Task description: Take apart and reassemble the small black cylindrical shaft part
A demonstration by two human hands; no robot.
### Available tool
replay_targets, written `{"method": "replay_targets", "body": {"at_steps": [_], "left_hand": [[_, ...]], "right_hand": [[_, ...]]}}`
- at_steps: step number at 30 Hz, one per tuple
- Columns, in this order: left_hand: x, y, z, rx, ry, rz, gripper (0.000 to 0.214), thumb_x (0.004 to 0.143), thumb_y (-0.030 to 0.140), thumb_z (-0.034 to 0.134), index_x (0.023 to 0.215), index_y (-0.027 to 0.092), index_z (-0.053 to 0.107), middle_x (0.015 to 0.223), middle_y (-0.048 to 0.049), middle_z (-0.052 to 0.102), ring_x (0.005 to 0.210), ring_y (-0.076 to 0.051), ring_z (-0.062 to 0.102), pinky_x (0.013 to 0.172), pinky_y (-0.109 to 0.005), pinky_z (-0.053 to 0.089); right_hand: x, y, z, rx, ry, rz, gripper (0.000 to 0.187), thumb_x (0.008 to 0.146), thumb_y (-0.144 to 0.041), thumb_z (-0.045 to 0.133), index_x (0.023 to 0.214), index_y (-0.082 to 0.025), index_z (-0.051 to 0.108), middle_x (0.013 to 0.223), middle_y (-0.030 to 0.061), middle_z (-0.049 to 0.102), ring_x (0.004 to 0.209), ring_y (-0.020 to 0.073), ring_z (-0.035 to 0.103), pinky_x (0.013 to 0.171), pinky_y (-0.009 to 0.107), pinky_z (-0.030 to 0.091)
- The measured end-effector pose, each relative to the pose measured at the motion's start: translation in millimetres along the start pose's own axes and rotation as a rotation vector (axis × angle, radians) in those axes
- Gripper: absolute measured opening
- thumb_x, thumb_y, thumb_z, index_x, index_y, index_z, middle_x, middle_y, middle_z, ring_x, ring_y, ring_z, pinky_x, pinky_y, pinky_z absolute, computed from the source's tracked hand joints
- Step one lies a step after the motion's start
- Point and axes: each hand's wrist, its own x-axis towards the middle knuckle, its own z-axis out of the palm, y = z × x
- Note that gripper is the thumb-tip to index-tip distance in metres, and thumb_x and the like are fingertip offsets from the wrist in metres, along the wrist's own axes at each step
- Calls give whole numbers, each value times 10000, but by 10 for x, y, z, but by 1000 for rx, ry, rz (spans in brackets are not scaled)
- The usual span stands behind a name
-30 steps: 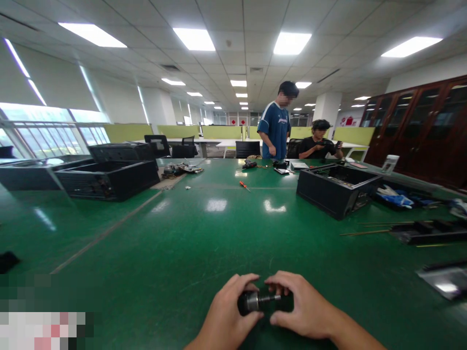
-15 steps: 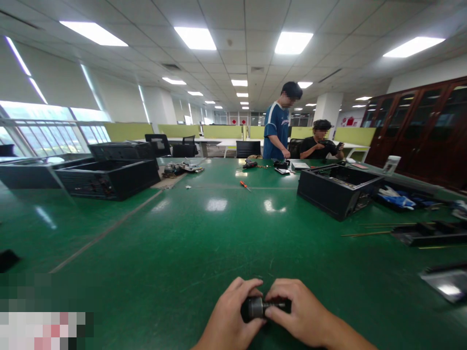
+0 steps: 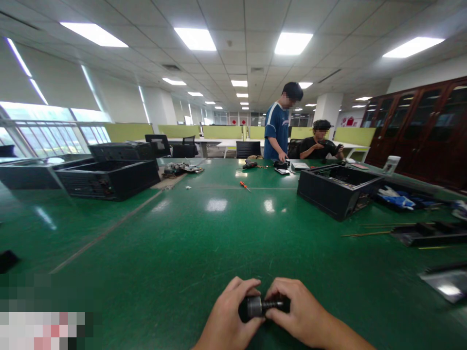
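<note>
At the near edge of the view, my left hand [image 3: 229, 315] is closed around a dark cylindrical part [image 3: 254, 306] with a grey metal band. From its right end a thin ribbed shaft [image 3: 270, 305] sticks out, lying level over the green table. My right hand [image 3: 299, 311] has thumb and fingers closed about that shaft's outer end, where a black piece shows inside the palm. Whether this black piece is separate from the shaft I cannot tell. Both hands are close together, with the fingertips nearly meeting.
An orange screwdriver [image 3: 244, 185] lies mid-table. Black computer cases stand at the left [image 3: 109, 180] and right [image 3: 339, 192]. A metal bracket [image 3: 430, 233] with thin rods is at the right. Two people are across the table, one standing [image 3: 277, 126], one seated [image 3: 317, 146].
My hands stay almost in place, the cylindrical part shifting slightly left. A little more of the shaft shows between my fingers. The standing person's hand has moved slightly.
</note>
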Motion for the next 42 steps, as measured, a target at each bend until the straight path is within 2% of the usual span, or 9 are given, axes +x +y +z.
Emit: {"method": "replay_targets", "body": {"at_steps": [12,21,35,42], "left_hand": [[-7,10,-47,-17,16,18,565,659,31,699,1169,269,638,968,-28,707,921,-212,681,840,-337,549],[-6,19,-81,-59,53,6,563,658,16,702,1157,272,652,977,-24,690,922,-199,687,839,-325,555],[2,14,-88,-50,76,11,565,656,6,701,1146,285,660,967,-17,691,913,-201,689,828,-328,561],[-9,21,-106,-53,81,6,549,666,11,717,1139,284,664,969,-16,690,907,-193,691,828,-318,560]], "right_hand": [[-12,-54,-101,-20,-5,-20,63,798,-202,690,861,-201,695,831,13,707,795,179,645,737,261,431],[-18,-1,-117,-41,20,-7,112,752,-144,701,853,-191,688,807,3,688,769,164,622,719,249,426],[-22,5,-160,-56,8,-22,69,793,-176,686,855,-195,709,806,7,698,771,168,640,730,255,436],[-17,32,-190,-61,22,-13,90,768,-171,703,856,-190,700,809,7,694,769,169,637,724,258,441]]}}
